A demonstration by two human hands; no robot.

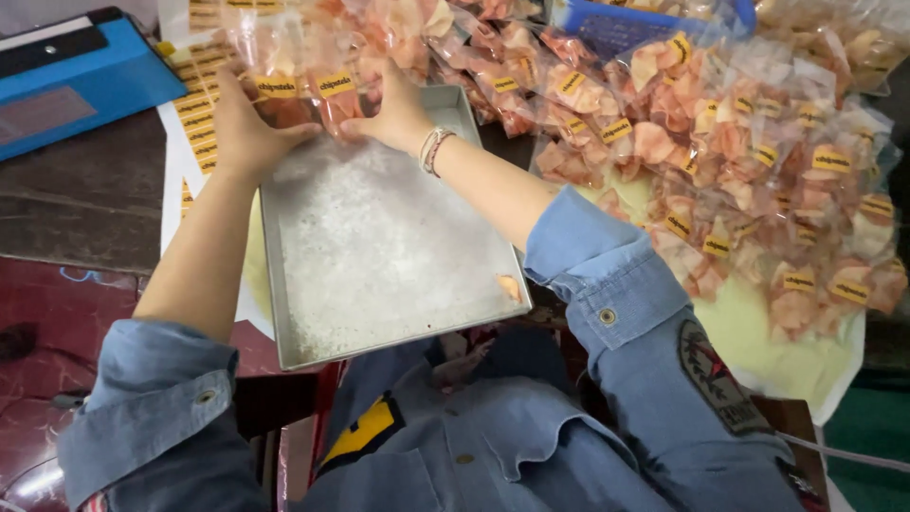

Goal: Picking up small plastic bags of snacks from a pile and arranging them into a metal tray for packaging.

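A metal tray point(379, 256) dusted with crumbs lies in front of me, with one small orange chip point(510, 284) near its right wall. At the tray's far end, my left hand point(248, 128) and my right hand point(398, 109) press from both sides on clear bags of pink-orange chips point(313, 90) with yellow labels. A beaded bracelet point(434, 149) circles my right wrist. Both sleeves are blue denim, rolled up.
A big heap of the same filled, labelled bags point(739, 161) covers the right and back of the surface, on a pale yellow sheet point(758, 341). A blue sealing machine point(66, 76) sits at the far left. A sheet of yellow stickers point(194, 123) lies beside it. A blue basket point(626, 24) stands behind.
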